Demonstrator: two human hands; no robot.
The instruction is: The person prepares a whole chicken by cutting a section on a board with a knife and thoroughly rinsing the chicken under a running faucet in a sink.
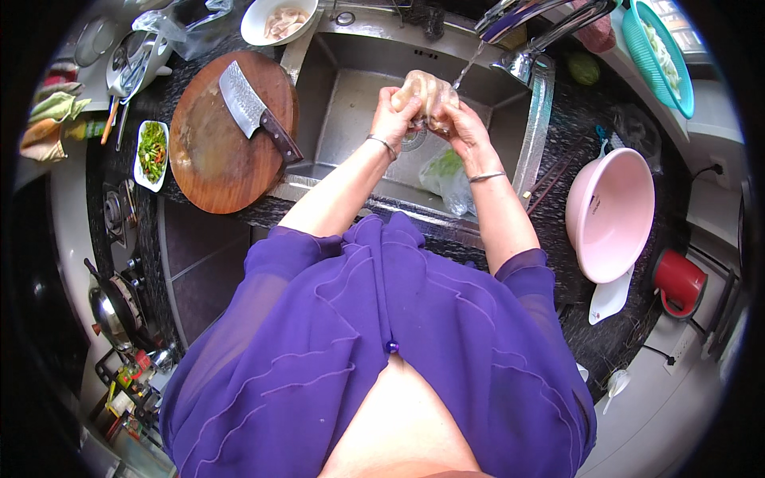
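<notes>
Over a stainless steel sink (352,119), both my hands hold a pale, wet bundle of food (425,95), seemingly in a clear plastic bag. My left hand (394,116) grips its left side and my right hand (465,126) its right side. A thin stream of water (469,64) runs from the faucet (520,18) just beside the bundle. Below my right hand, a clear plastic bag with something green (448,179) lies in the sink. What exactly the pale food is, I cannot tell.
Left of the sink, a cleaver (244,98) lies on a round wooden chopping board (203,173), beside a dish of cut green peppers (152,156). A white bowl (254,27) holds pale pieces. To the right are a pink basin (618,215), chopsticks (553,176) and a red mug (681,281).
</notes>
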